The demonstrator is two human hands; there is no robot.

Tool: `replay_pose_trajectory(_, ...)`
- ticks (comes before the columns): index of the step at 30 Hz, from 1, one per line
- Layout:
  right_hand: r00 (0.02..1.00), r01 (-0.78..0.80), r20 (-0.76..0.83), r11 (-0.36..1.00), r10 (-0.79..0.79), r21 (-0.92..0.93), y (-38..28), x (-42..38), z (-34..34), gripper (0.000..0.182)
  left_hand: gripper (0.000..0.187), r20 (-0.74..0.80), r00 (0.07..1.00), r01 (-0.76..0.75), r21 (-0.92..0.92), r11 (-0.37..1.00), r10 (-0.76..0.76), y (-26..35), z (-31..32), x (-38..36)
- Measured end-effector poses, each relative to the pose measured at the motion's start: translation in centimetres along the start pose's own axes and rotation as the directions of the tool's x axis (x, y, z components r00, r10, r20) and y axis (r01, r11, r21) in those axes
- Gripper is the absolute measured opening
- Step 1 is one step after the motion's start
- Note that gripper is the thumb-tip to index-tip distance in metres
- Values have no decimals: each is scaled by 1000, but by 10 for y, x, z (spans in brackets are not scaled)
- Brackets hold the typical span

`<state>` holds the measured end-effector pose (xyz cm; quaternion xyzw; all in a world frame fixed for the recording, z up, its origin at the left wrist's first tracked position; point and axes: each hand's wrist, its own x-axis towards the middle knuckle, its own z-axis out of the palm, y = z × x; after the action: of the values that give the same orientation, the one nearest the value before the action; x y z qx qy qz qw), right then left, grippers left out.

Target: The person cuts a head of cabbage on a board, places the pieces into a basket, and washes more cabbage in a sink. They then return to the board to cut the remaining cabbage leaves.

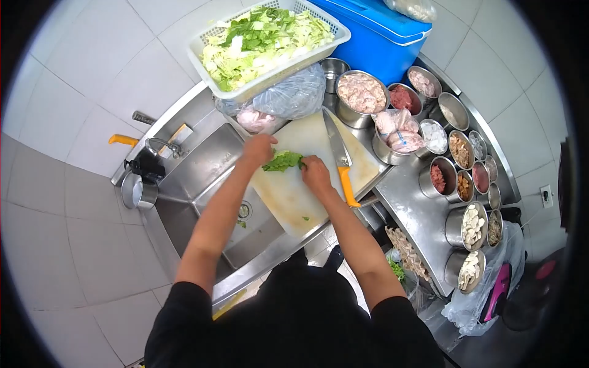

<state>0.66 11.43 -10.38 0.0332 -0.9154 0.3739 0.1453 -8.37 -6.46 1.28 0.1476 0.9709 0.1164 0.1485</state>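
A bunch of green leaves (pixel 283 161) lies over the white cutting board (pixel 291 199), between my two hands. My right hand (pixel 316 176) is closed on the right end of the leaves, fingertips pinching their edge. At the left end is my left hand (pixel 261 149), slightly blurred, its fingers bent and mostly turned from view; I cannot tell whether it grips the leaves. Right of my right hand, a large knife (pixel 337 147) with a yellow handle rests on the board, its blade pointing away from me. A small green scrap sits near the board's front.
The steel sink (pixel 211 172) is at left, under the board's edge. At the back, a basket (pixel 282 73) of chopped cabbage stands over plastic-bagged meat (pixel 257 118). A blue cooler (pixel 374 37) is beside it. Several steel pots (pixel 362 92) of meat and other ingredients crowd the right counter.
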Motion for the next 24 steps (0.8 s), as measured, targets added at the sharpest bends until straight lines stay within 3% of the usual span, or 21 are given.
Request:
replay_pose_trajectory(1, 1000, -1, 0, 1000, 1, -3, -7, 7, 6, 26, 32, 0, 1000, -2, -2, 1000, 2, -14, 26, 1)
replay_pose_trajectory(3, 969, 191, -110, 957, -219, -220, -15, 17, 16, 18, 33, -274, 939, -177, 143, 974, 210, -32, 62, -2)
replay_pose_trajectory(4, 970, 197, -93, 954, -223, -227, -12, 22, 18, 18, 33, -274, 941, -171, 125, 977, 200, -40, 67, 2)
replay_pose_trajectory(6, 975, 214, -11, 953, -221, -213, -3, 41, 19, 14, 39, -88, 993, -98, -207, 973, 82, -58, 68, 15)
replay_pose_trajectory(7, 975, 221, 10, 951, -224, -215, -2, 46, 16, 14, 39, -84, 994, -85, -224, 971, 68, -53, 60, 8)
replay_pose_trajectory(9, 995, 96, 24, 980, -102, 175, -5, 56, -3, 13, 37, -414, 909, -103, -324, 940, -43, -35, 45, -2)
replay_pose_trajectory(10, 994, 101, 27, 981, -106, 164, -17, 61, -22, 13, 37, -418, 907, -108, -333, 937, -45, -31, 46, -2)
replay_pose_trajectory(12, 919, -313, 319, 919, 230, 238, -47, 68, -64, 11, 37, -571, 814, -225, -475, 851, -104, -21, 55, -11)
replay_pose_trajectory(13, 912, -346, 312, 907, 266, 239, -47, 69, -70, 10, 37, -572, 814, -234, -477, 847, -98, -7, 49, -20)
replay_pose_trajectory(14, 912, -351, 304, 907, 274, 235, -48, 66, -74, 10, 39, -238, 919, -9, -809, 588, -313, 8, 44, -31)
replay_pose_trajectory(15, 941, -264, 278, 931, 193, 250, -47, 63, -76, 10, 41, 171, 910, 269, -937, 224, -378, 20, 40, -36)
replay_pose_trajectory(16, 961, -176, 253, 949, 109, 261, -46, 57, -77, 10, 41, 174, 913, 270, -936, 226, -369, 25, 44, -35)
replay_pose_trajectory(17, 962, -179, 250, 950, 113, 258, -46, 49, -76, 10, 43, 387, 899, 383, -922, -64, -204, 28, 50, -33)
replay_pose_trajectory(18, 967, 62, 227, 975, -112, 215, -49, 39, -75, 12, 45, 528, 849, 504, -802, -320, 16, 30, 55, -28)
replay_pose_trajectory(19, 919, 300, 214, 939, -332, 168, -53, 30, -76, 15, 41, 407, 913, 401, -878, -261, 30, 32, 64, -24)
replay_pose_trajectory(20, 921, 298, 209, 940, -328, 165, -54, 20, -81, 15, 41, 408, 912, 402, -879, -255, 34, 31, 72, -20)
replay_pose_trajectory(22, 916, 401, -43, 913, -399, 78, -67, 1, -98, 23, 31, 214, 977, 197, -913, -356, -8, 30, 77, -13)
replay_pose_trajectory(23, 936, 313, -166, 950, -312, -18, -48, -11, -94, 24, 21, 138, 990, 119, -889, -443, -9, 28, 77, -14)
replay_pose_trajectory(24, 969, 172, -162, 980, -187, -100, -18, -25, -90, 29, 21, 137, 991, 117, -891, -438, -13, 20, 84, -10)
